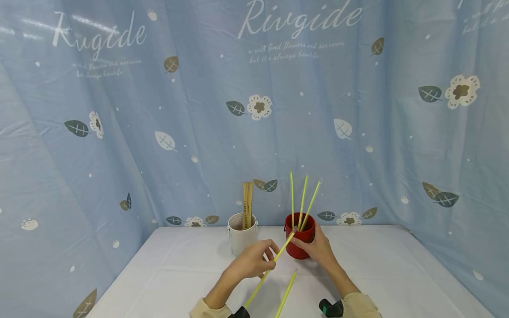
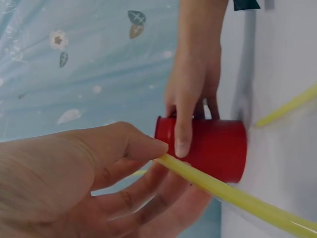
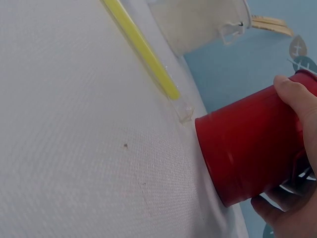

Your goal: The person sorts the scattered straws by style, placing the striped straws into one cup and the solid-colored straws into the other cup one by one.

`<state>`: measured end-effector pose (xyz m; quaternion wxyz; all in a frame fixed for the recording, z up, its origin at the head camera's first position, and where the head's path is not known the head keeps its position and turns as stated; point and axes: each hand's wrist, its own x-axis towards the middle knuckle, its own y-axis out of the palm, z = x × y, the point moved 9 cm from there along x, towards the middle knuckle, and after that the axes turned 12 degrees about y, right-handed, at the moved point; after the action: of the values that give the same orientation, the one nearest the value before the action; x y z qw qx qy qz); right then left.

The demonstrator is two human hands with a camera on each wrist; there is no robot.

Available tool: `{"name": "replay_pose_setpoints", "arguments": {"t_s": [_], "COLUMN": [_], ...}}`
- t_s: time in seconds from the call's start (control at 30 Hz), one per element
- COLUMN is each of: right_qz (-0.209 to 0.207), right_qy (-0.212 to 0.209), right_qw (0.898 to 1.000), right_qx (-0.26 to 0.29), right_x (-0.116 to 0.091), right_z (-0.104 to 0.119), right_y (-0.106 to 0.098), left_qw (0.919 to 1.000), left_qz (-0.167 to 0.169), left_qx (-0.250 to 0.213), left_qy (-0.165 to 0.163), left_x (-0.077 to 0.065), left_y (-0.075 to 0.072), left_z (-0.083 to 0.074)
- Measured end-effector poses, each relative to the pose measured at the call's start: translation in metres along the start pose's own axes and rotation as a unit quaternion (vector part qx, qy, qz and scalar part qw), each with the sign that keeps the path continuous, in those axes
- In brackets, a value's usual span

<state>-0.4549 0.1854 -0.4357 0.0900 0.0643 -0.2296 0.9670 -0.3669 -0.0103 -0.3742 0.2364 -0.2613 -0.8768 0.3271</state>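
My left hand (image 1: 251, 259) pinches a long yellow straw (image 1: 258, 286) in a clear wrapper between thumb and fingers. The straw slants up to the right, and its upper end overlaps the front rim of the red pail (image 1: 297, 252) in the head view. Around the pail's right side curls my right hand (image 1: 321, 248), its thumb across the front near the rim in the left wrist view. Three yellow straws (image 1: 292, 194) stand in the pail, fanned out. Another wrapped straw (image 3: 148, 59) lies on the white table in front of it, between my forearms.
To the left of the red pail is a white pail (image 1: 240, 244) with side handles, holding several wooden chopsticks (image 1: 245, 203). A blue printed curtain (image 1: 207, 145) hangs behind and along both sides of the white-covered table (image 1: 159, 274).
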Motion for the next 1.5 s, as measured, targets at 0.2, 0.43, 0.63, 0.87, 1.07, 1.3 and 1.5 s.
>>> {"name": "replay_pose_setpoints", "arguments": {"t_s": [0.2, 0.43, 0.63, 0.87, 1.07, 1.3, 1.5], "right_qz": [0.006, 0.005, 0.006, 0.005, 0.003, 0.003, 0.003], "right_qy": [0.01, 0.009, 0.0, -0.005, 0.001, 0.001, 0.006], "right_qw": [1.0, 1.0, 1.0, 1.0, 1.0, 1.0, 1.0], "right_qx": [0.0, 0.0, 0.002, 0.006, 0.003, 0.006, 0.001], "right_x": [0.0, -0.001, -0.002, -0.001, -0.001, -0.002, -0.002], "right_z": [-0.002, 0.001, 0.003, 0.002, 0.001, 0.0, 0.0], "right_y": [0.001, 0.0, -0.001, 0.0, -0.001, 0.0, 0.001], "left_qw": [0.9989, 0.995, 0.9864, 0.9621, 0.9459, 0.9457, 0.941], "left_qz": [-0.037, -0.072, -0.133, -0.23, -0.272, -0.276, -0.291], "left_qx": [-0.006, -0.018, -0.012, 0.0, -0.006, -0.019, -0.029], "left_qy": [0.029, 0.067, 0.096, 0.146, 0.177, 0.17, 0.17], "left_x": [0.005, 0.015, 0.024, 0.031, 0.043, 0.059, 0.068], "left_y": [-0.011, -0.023, -0.04, -0.066, -0.082, -0.088, -0.093], "left_z": [-0.005, -0.017, -0.029, -0.05, -0.064, -0.069, -0.072]}}
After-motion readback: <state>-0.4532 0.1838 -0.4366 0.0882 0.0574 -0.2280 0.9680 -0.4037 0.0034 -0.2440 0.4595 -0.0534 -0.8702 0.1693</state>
